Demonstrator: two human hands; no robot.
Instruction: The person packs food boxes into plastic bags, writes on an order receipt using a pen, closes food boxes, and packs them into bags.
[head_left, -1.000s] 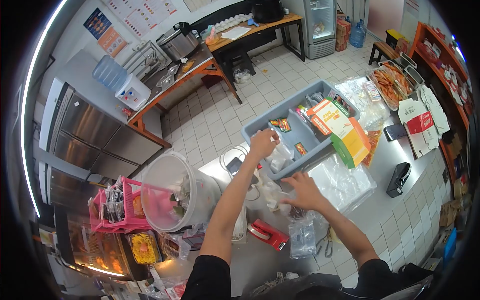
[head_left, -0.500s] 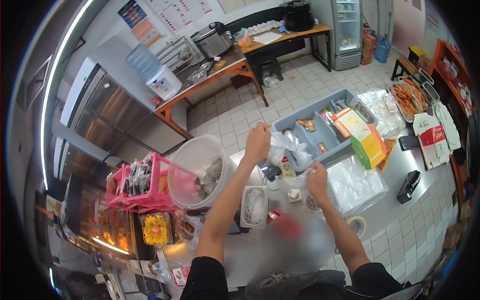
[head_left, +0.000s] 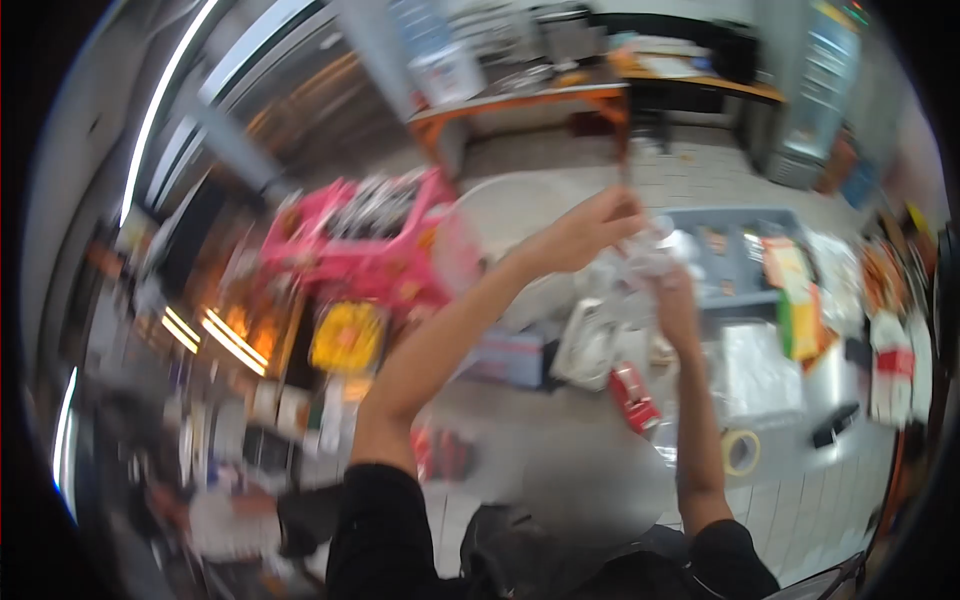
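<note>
My left hand (head_left: 598, 228) is closed, fingers pinched, at the upper end of a thin clear plastic bag (head_left: 652, 252). Close beside it, my right hand (head_left: 674, 292) is raised and closed on the same bag from below. Motion blur smears the fingertips and whatever the bag contains. Below the hands lie a metal tray (head_left: 588, 345) with white stringy contents and a red-and-white packet (head_left: 633, 397). Behind my left forearm stands a large translucent tub (head_left: 505, 215), partly covered by the arm.
A pink basket (head_left: 300, 240) of dark packets stands left, near a container of yellow food (head_left: 348, 337). A grey-blue divided bin (head_left: 690, 215) is at the back right, with a stack of clear plastic bags (head_left: 762, 375) and a tape roll (head_left: 741, 453) nearer me.
My view has swung left, shifting the scene rightward. My hands, spread apart half a second ago, are now close together with the bag bunched between them.
</note>
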